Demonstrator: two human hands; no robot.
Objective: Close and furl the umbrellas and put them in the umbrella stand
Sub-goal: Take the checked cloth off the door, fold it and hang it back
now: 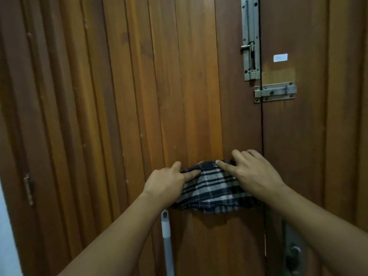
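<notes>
Now we pinch the plaid umbrella (211, 186) with left hand (167, 181) and right hand (253, 172), its gathered canopy spread sideways against the wooden door (139, 96).

Dim, warm indoor light, soft throughout; the wooden door (139, 96) planks bow at the wide-angle edges, corners darkening

Home entryway: wooden double door (139, 96) with bolts (250, 36).
</notes>
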